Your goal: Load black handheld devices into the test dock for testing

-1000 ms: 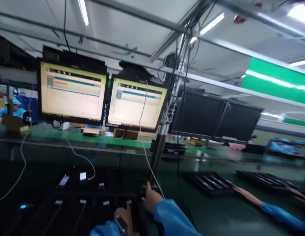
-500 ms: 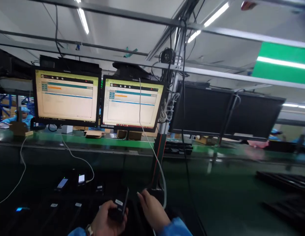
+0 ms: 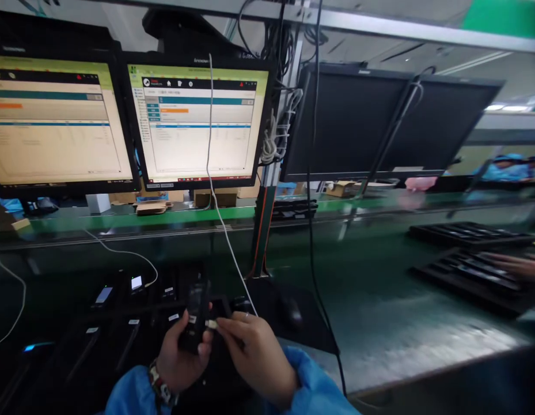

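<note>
The left hand [image 3: 181, 357] is grasping a dark phone [image 3: 195, 316] upright, low over the black trays [image 3: 98, 340] on the worktop [image 3: 379, 323]. The right hand [image 3: 256, 357] pinches the white plug [image 3: 211, 324] of a white cable [image 3: 219, 219] against the side of the phone. Behind them stand two lit monitors [image 3: 198, 121].

We face a row of four monitors on a metal frame: two lit screens [image 3: 193, 124] at the left, two dark screens [image 3: 379, 121] at the right, with bundled cables [image 3: 278, 132] hanging between them. Behind runs a green conveyor belt [image 3: 120, 222] carrying cardboard boxes [image 3: 148, 206]. The dark green workbench [image 3: 379, 323] reflects pale light toward its right edge. Far right, we make out what may be workers in blue [image 3: 507, 167], too blurred to tell.
</note>
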A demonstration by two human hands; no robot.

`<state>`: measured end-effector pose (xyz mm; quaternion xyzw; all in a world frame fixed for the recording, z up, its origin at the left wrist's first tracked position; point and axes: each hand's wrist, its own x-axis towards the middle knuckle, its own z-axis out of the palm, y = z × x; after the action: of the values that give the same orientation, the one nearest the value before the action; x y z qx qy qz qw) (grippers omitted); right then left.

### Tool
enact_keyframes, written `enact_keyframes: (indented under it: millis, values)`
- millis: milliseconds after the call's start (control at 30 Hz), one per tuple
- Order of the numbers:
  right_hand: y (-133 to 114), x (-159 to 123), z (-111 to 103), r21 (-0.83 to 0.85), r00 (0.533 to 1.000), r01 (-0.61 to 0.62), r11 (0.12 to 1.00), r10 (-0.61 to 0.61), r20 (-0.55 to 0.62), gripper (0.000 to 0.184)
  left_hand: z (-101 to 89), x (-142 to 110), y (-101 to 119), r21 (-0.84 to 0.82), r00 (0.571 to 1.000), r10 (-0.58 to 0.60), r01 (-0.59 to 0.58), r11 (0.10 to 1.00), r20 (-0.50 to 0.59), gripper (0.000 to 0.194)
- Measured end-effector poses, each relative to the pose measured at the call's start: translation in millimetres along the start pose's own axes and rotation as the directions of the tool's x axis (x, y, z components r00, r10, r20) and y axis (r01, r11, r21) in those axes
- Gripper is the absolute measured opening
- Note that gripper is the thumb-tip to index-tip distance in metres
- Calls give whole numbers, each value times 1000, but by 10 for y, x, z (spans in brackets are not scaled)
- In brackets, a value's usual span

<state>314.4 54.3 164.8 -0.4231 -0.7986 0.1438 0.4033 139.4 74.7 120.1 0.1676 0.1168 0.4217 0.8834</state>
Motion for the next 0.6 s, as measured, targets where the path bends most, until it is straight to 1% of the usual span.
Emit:
enact_keyframes:
  millis: [67, 133, 200, 267, 333, 467, 533, 600]
  values:
    - [3, -24, 5, -49, 1000, 11, 999, -11, -1, 26, 29, 8, -17, 15, 998, 33, -33, 999, -44, 35]
    - [13, -45, 11, -110, 1000, 9, 994, -9, 4, 25, 51, 12, -37, 14, 990, 49, -47, 999, -134, 37]
    - [32, -64, 22, -173, 1000, 17, 985, -14, 16, 24, 70, 15, -56, 53, 968, 73, -62, 997, -242, 50]
    - [64, -76, 46, -214, 999, 32, 976, -25, 34, 24, 89, 22, -68, 131, 945, 108, -70, 989, -308, 67]
    - [114, -81, 85, -204, 999, 28, 979, -22, 29, 25, 116, 31, -70, 196, 937, 130, -68, 978, -324, 74]
    - [293, -72, 170, -70, 1000, 13, 998, -12, 6, 28, 179, 56, -58, 256, 938, 104, -17, 967, -330, 65]
    - [426, -54, 191, -31, 999, 21, 999, -19, 39, 30, 185, 87, -54, 308, 935, 94, 17, 951, -341, 62]
    - [584, -17, 199, -78, 991, 7, 997, 4, 132, 31, 145, 150, -56, 385, 925, 102, 51, 921, -366, 61]
